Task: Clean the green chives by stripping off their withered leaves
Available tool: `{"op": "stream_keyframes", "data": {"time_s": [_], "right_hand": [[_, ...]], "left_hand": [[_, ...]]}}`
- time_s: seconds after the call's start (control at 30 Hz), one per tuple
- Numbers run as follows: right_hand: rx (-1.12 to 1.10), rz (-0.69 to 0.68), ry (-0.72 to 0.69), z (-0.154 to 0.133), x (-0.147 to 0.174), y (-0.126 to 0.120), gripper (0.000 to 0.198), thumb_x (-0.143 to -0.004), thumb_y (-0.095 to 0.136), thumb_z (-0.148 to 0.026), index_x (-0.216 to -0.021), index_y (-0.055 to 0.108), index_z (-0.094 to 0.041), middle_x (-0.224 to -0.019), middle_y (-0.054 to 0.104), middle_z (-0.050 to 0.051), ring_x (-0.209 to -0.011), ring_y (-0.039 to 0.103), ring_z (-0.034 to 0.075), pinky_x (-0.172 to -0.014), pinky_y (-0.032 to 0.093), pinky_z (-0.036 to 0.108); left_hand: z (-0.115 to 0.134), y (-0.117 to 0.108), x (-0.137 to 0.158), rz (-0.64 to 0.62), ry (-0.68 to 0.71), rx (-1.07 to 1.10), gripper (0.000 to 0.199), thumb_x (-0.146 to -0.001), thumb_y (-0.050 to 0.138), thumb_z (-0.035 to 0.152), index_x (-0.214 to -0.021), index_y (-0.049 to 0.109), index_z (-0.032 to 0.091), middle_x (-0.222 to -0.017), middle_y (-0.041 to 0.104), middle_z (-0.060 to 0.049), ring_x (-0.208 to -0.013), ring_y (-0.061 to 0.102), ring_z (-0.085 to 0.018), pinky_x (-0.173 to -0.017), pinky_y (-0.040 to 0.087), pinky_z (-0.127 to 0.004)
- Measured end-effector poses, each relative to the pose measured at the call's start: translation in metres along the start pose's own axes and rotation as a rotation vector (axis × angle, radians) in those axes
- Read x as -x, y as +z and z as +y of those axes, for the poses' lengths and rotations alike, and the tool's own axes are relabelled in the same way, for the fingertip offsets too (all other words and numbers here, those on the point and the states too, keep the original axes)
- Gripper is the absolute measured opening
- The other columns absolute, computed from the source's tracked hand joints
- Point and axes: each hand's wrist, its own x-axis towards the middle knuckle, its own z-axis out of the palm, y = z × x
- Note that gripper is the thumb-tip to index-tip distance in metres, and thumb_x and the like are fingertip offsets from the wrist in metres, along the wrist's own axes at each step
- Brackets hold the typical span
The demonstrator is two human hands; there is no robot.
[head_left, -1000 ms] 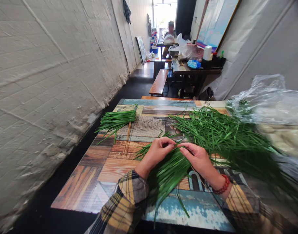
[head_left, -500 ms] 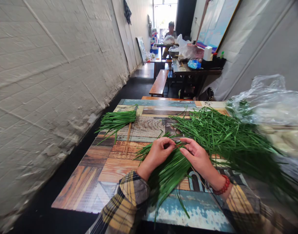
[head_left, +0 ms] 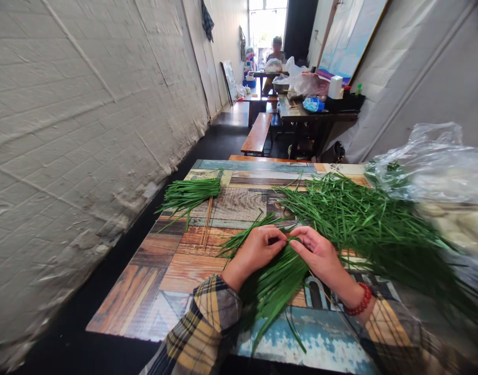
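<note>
My left hand (head_left: 256, 252) and my right hand (head_left: 318, 253) meet over a loose bunch of green chive leaves (head_left: 273, 289) that fans toward the near table edge. Both pinch the same few leaves between thumb and fingers at the bunch's far end. A big heap of chives (head_left: 364, 221) spreads to the right of my hands. A smaller neat bundle of chives (head_left: 187, 194) lies at the table's far left, with a pair of wooden chopsticks (head_left: 206, 224) beside it.
The table (head_left: 172, 271) has a painted wood-plank top and stands close to a white brick wall (head_left: 74, 135) on the left. A clear plastic bag (head_left: 438, 177) sits at the right. Benches, further tables with bags and a seated person (head_left: 277, 49) are down the aisle.
The view has shifted slightly. My fingers have closed tighter together on the leaves; the hands stay in the same spot over the bunch.
</note>
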Motion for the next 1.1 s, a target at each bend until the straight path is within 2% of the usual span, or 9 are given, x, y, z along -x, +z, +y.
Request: {"op": "stream_keyframes", "data": {"time_s": [0.1,0.2,0.3,0.5,0.67,0.77,0.87,1.0,1.1], "right_hand": [[-0.005,-0.015,0.001,0.003,-0.001,-0.001,0.027,-0.082,0.06,-0.045,-0.095,0.059,-0.022,-0.074,0.067,0.0,-0.065,0.062,0.015,-0.06,0.049,0.026],[-0.007,-0.051,0.009,0.005,-0.002,-0.003,0.026,-0.082,0.06,-0.044,-0.095,0.058,-0.022,-0.079,0.068,0.001,-0.069,0.063,0.015,-0.062,0.05,0.027],[0.004,-0.071,0.004,0.006,-0.002,-0.003,0.028,-0.082,0.06,-0.043,-0.1,0.059,-0.022,-0.086,0.07,0.003,-0.076,0.065,0.017,-0.066,0.052,0.028],[0.013,-0.046,-0.006,0.001,-0.001,-0.002,0.029,-0.08,0.063,-0.042,-0.102,0.064,-0.023,-0.084,0.071,0.003,-0.081,0.066,0.019,-0.069,0.054,0.03],[-0.006,-0.061,0.004,0.0,-0.001,-0.001,0.026,-0.082,0.061,-0.039,-0.101,0.064,-0.022,-0.085,0.071,0.003,-0.082,0.067,0.019,-0.071,0.055,0.031],[-0.006,-0.068,0.014,0.001,-0.002,0.0,0.026,-0.082,0.061,-0.039,-0.101,0.065,-0.022,-0.086,0.072,0.004,-0.08,0.067,0.019,-0.071,0.055,0.032],[0.01,-0.06,0.033,0.0,-0.001,0.0,0.029,-0.082,0.061,-0.041,-0.103,0.065,-0.021,-0.086,0.072,0.004,-0.078,0.068,0.019,-0.071,0.055,0.032],[0.008,-0.055,0.053,-0.006,-0.001,0.001,0.03,-0.082,0.059,-0.042,-0.102,0.065,-0.02,-0.087,0.073,0.005,-0.078,0.068,0.019,-0.073,0.055,0.033],[-0.001,-0.052,0.058,-0.006,-0.002,0.0,0.029,-0.083,0.058,-0.043,-0.1,0.066,-0.019,-0.084,0.071,0.004,-0.076,0.067,0.019,-0.072,0.054,0.033]], "left_hand": [[-0.003,-0.007,-0.002,0.036,-0.034,0.022,0.013,-0.08,0.059,0.018,-0.077,0.072,0.017,-0.076,0.068,-0.003,-0.073,0.061,-0.014,-0.068,0.043,-0.024],[-0.014,-0.019,-0.007,0.269,-0.14,0.005,0.015,-0.081,0.056,0.018,-0.081,0.07,0.016,-0.078,0.069,-0.004,-0.074,0.061,-0.015,-0.068,0.044,-0.025],[-0.027,-0.03,-0.009,0.436,-0.197,-0.168,0.014,-0.082,0.055,0.018,-0.079,0.069,0.016,-0.078,0.067,-0.004,-0.076,0.06,-0.016,-0.07,0.044,-0.027],[-0.029,-0.032,-0.006,0.333,-0.19,-0.531,0.01,-0.082,0.059,0.021,-0.078,0.068,0.018,-0.083,0.064,-0.006,-0.084,0.057,-0.02,-0.078,0.042,-0.032],[-0.025,-0.025,-0.005,0.221,-0.181,-0.671,0.005,-0.079,0.063,0.02,-0.079,0.067,0.02,-0.085,0.062,-0.006,-0.085,0.054,-0.021,-0.076,0.041,-0.032],[-0.025,-0.024,-0.007,0.257,-0.154,-0.589,0.009,-0.078,0.06,0.015,-0.075,0.067,0.02,-0.083,0.061,-0.005,-0.086,0.054,-0.02,-0.077,0.041,-0.031],[-0.027,-0.022,-0.009,0.311,-0.127,-0.362,0.011,-0.075,0.058,0.012,-0.07,0.065,0.018,-0.079,0.061,-0.003,-0.084,0.056,-0.018,-0.078,0.041,-0.029],[-0.027,-0.016,-0.011,0.209,-0.135,-0.015,0.011,-0.073,0.054,0.01,-0.072,0.063,0.016,-0.07,0.059,0.0,-0.069,0.054,-0.013,-0.065,0.04,-0.024],[-0.024,-0.012,-0.011,0.135,-0.164,0.12,0.012,-0.073,0.051,0.012,-0.076,0.063,0.014,-0.066,0.058,0.001,-0.063,0.051,-0.011,-0.061,0.038,-0.022]]}}
